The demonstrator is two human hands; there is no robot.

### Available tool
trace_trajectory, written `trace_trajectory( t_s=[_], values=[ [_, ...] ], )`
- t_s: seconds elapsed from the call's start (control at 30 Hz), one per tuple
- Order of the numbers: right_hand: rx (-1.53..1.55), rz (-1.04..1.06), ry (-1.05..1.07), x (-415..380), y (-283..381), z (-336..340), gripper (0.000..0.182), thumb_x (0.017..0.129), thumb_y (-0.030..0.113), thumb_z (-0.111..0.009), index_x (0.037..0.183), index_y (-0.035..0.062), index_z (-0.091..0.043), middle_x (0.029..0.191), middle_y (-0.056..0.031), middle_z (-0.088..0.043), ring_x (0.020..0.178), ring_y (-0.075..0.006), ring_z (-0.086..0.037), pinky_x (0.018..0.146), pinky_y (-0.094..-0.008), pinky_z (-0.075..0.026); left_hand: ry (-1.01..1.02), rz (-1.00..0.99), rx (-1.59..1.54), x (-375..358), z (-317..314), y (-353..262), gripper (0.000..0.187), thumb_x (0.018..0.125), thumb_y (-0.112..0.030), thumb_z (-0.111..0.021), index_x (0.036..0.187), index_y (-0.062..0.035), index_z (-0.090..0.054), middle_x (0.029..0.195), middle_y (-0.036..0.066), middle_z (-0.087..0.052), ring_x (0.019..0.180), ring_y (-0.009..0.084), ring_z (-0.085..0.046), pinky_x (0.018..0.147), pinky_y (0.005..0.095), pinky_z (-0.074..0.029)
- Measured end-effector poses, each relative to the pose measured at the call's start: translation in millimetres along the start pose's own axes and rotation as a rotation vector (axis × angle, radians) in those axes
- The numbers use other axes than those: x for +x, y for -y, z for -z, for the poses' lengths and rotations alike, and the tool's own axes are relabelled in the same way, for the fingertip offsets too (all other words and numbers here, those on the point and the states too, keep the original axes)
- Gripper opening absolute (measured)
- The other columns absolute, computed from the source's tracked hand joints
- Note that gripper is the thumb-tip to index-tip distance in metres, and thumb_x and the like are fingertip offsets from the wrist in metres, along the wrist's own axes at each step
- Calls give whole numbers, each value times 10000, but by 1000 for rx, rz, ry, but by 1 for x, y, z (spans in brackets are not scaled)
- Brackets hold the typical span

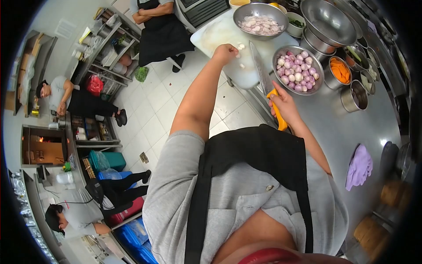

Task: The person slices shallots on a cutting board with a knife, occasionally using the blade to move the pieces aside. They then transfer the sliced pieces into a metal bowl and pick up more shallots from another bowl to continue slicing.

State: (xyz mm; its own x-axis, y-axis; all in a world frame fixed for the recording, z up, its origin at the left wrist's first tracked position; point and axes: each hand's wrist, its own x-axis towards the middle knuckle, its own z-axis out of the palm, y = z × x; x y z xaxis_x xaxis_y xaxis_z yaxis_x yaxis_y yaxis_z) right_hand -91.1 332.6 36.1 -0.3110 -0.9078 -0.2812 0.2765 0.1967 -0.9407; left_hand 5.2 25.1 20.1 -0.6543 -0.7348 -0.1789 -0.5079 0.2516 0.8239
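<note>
My right hand (285, 104) is wrapped round the orange handle of a kitchen knife (262, 70). The broad blade points away from me, over the edge of the white cutting board (211, 33). Over the board, my left hand (225, 53) has its fingers curled together; whatever they may hold is hidden. Small pale pieces (241, 66), which look like shallot, lie beside those fingers. Right of the knife stands a metal bowl of whole peeled shallots (297, 72). At the far side of the board, another metal bowl holds sliced shallots (261, 25).
Stacked steel bowls (329, 22) and a pot of orange carrot pieces (340, 71) crowd the right. A purple glove (359, 167) lies on the steel counter (325, 127). Several people stand around, one with folded arms (154, 17) beyond the board. Shelves (107, 57) line the left.
</note>
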Motion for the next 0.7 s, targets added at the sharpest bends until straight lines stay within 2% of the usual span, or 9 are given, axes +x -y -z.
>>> trace_trajectory(
  t_s=[0.07,0.2,0.27,0.3,0.37,0.5,0.57,0.67,0.7],
  values=[
    [-1,13,11,-2,-1,1,578,901,107,-490,1444,133,-292,732,-27,-534,490,-100,-502,449,-235,-409,-119,-120,261,11,-3,4,222,851,-102,-604,1064,-82,-662,908,79,-658,790,196,-631,737,306,-513],
    [-64,19,-37,-9,0,0,570,904,108,-489,1441,156,-305,713,-18,-521,485,-79,-485,455,-218,-404,-253,-268,320,17,-17,-3,270,841,-83,-570,1087,-137,-670,1065,114,-617,902,255,-614,850,340,-485],
    [-336,99,-51,-15,-1,1,567,894,115,-481,1432,211,-326,793,-65,-555,572,-154,-556,543,-278,-461,-264,-387,554,18,-23,-4,274,813,-46,-554,1042,-127,-683,1145,151,-564,976,283,-585,903,363,-463],
    [-337,94,-58,-16,-4,3,567,894,115,-481,1432,211,-326,793,-65,-555,572,-154,-556,543,-278,-461,-257,-389,548,16,-22,-8,274,813,-46,-554,1042,-127,-683,1145,151,-564,976,283,-585,903,363,-463],
    [-976,459,-229,-19,-12,8,562,878,137,-487,1411,258,-352,895,-119,-553,738,-270,-594,683,-369,-487,-110,-282,572,11,-16,-16,265,801,-34,-539,1002,-119,-690,1091,153,-579,991,288,-578,916,372,-457],
    [-1058,241,-217,-40,10,-3,545,865,162,-498,1389,260,-382,953,-151,-523,862,-349,-565,781,-428,-462,-280,-461,569,-10,-6,-14,200,789,-63,-587,951,-112,-694,1025,139,-594,962,282,-593,881,363,-472],
    [-1091,272,-210,-44,9,-3,536,869,168,-509,1384,255,-389,901,-142,-517,836,-336,-576,761,-421,-471,-46,-403,465,-33,-3,-20,200,752,-184,-704,943,-129,-695,1090,119,-580,1051,291,-538,897,361,-458],
    [-1118,306,-181,-46,5,-2,549,867,165,-510,1392,256,-374,915,-143,-524,834,-332,-576,759,-417,-472,158,-412,478,-49,-10,-8,270,718,-227,-742,961,-122,-690,1078,125,-585,1080,283,-532,896,354,-454],
    [-1133,294,-172,-46,6,-3,552,869,169,-515,1395,255,-369,910,-141,-525,831,-330,-578,758,-418,-473,157,-339,366,-46,-12,-3,305,706,-253,-763,970,-122,-689,1071,123,-587,1140,280,-498,925,358,-437]
  ],
)
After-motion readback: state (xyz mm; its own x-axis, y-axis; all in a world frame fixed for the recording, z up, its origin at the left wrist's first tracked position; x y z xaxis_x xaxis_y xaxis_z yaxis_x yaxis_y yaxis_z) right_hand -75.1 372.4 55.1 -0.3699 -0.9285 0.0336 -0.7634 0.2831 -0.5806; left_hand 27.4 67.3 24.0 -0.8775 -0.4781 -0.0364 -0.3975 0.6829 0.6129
